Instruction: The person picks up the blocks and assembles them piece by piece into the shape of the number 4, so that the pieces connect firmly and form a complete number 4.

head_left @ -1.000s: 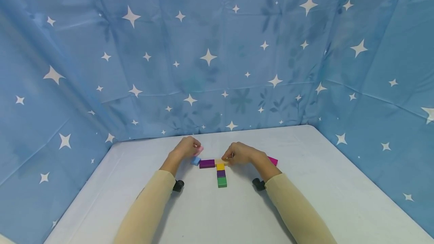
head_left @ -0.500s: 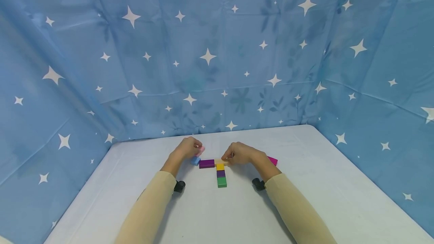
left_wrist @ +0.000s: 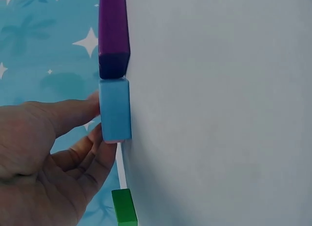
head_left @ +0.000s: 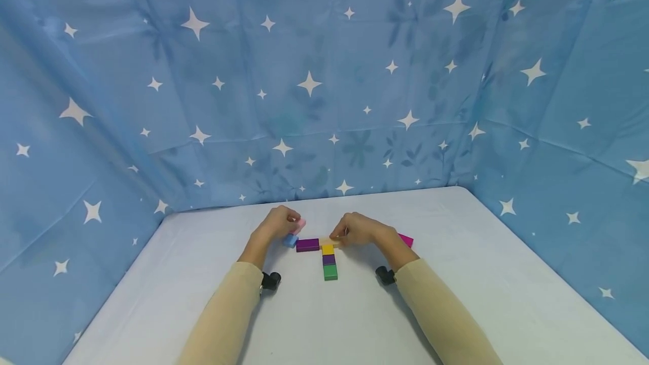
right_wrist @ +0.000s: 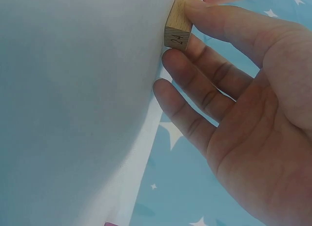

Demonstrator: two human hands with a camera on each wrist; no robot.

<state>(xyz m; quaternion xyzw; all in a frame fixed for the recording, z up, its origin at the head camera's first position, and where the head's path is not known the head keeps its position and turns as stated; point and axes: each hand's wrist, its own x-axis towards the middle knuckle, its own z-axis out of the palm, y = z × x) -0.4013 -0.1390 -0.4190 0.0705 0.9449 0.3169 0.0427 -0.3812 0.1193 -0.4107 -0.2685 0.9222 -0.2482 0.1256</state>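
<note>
In the head view my left hand [head_left: 276,223] pinches a pink block [head_left: 301,225] just behind a small blue block [head_left: 290,240]. The left wrist view shows the fingers behind the blue block [left_wrist: 115,110], which meets the end of a purple block [left_wrist: 113,35]; the pink one is mostly hidden. My right hand [head_left: 358,228] grips a plain wooden block [right_wrist: 178,21] between thumb and fingers. That block lies at the right end of the purple block [head_left: 307,245]. From the wooden one, yellow [head_left: 328,249], dark purple [head_left: 328,259] and green [head_left: 330,272] blocks run toward me.
A magenta block [head_left: 406,240] lies beyond my right wrist, partly covered by it. Another green block [left_wrist: 125,207] shows low in the left wrist view. The white table [head_left: 314,320] ends at a blue curtain [head_left: 309,111] with white stars.
My left hand has brought the pink block slightly right and closer to the blue block. My right hand keeps its place on the wooden block.
</note>
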